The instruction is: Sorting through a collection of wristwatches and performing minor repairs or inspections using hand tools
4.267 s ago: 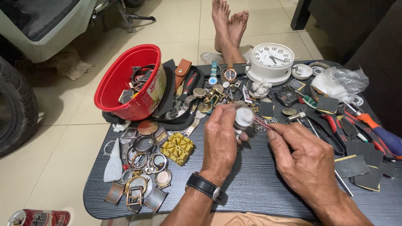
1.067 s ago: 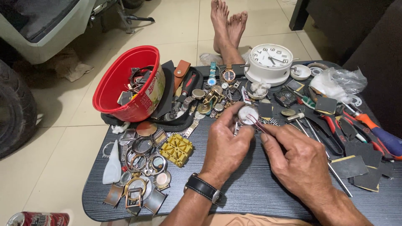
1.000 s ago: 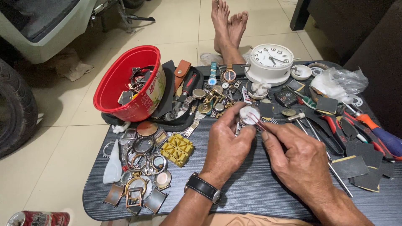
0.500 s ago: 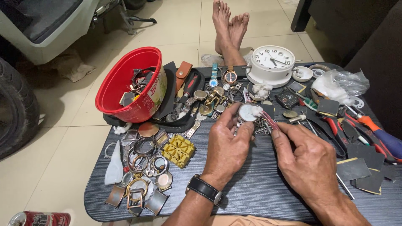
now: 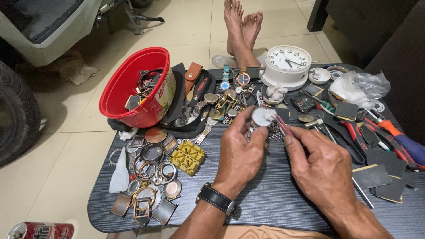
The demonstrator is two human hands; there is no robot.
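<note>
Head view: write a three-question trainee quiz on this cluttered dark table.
1. True or false: the left hand holds a small round silver watch case.
2. Which lies nearest the yellow plastic block-shaped holder: A the white round table clock, B the pile of metal watch cases, C the orange-handled screwdriver?
3. What colour is the plastic bowl of parts?

Key: 1 true; 2 B; 3 red.

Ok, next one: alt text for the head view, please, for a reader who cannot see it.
The left hand holds a round watch while the right hand presses a tuft of white cotton to it with a thin tool, above a dark table strewn with watch parts. A red bowl and a white clock stand behind.
</note>
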